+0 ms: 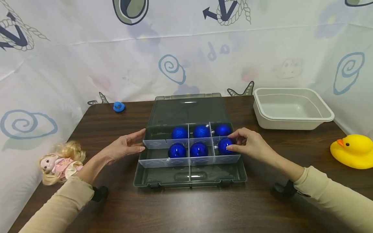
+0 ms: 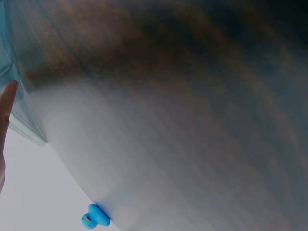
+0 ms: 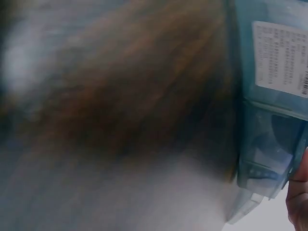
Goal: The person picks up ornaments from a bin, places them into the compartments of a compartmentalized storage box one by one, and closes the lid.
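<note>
On the table lies a dark translucent divided box, its lid folded back flat behind it. Several blue baubles sit in its back and middle rows, glittery ones behind and shiny ones in front. My right hand pinches the shiny bauble at the right end of the middle row, between thumb and fingers. At the box's left side, my left hand holds its fingers loosely extended, fingertips right at the rim. The right wrist view catches fingers beside the box's labelled side.
A pale plastic basin stands at the back right, with a large yellow duck before it. A small blue duck is at the back left, and a blonde doll lies near the left edge. Printed cloth hangs behind.
</note>
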Available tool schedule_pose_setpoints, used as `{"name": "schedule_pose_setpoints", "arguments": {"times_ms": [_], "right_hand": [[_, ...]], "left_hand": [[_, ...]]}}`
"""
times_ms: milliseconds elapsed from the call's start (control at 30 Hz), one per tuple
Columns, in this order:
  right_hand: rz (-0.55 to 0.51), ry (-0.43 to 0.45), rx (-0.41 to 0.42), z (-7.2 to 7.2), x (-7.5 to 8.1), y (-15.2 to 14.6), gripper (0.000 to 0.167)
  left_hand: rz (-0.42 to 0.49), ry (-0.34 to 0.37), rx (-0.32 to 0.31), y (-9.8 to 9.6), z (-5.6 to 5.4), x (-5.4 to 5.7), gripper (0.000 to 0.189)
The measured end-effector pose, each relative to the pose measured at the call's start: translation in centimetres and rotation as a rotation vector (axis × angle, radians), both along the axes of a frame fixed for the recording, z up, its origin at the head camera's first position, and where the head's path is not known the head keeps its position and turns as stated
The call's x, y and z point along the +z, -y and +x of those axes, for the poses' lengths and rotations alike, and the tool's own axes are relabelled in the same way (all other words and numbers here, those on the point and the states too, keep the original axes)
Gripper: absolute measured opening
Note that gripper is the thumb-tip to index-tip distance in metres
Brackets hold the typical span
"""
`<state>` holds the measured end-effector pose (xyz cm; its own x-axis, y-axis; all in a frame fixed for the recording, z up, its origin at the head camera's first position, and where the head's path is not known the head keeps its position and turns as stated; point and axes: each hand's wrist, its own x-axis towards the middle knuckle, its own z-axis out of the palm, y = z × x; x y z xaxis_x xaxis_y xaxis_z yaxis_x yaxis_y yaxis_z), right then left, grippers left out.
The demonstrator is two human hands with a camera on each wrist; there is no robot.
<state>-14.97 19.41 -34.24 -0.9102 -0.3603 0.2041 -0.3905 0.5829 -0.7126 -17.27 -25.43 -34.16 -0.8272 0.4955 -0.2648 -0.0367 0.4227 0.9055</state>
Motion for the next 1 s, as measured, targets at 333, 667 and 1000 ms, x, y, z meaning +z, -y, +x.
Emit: {"name": "schedule_pose_setpoints", "arguments": {"times_ms": [333,667,1000], "right_hand": [[-0.003,-0.041,0.027,-0.1,-0.4,0.0,0.026],[-0.336,0.319,-0.085,-3.9,0.6,-0.6,0.035],[-0.558,0.601,-0.21,-9.8,0.5,0.7,0.049]], "left_hand": [[0.003,-0.002,-0.001,0.1,0.2,0.0,0.083],[-0.018,-0.024,0.004,1.0,-1.4,1.2,0.072],[0.073,0.073,0.211,-0.3,-7.6,2.1,0.064]]}}
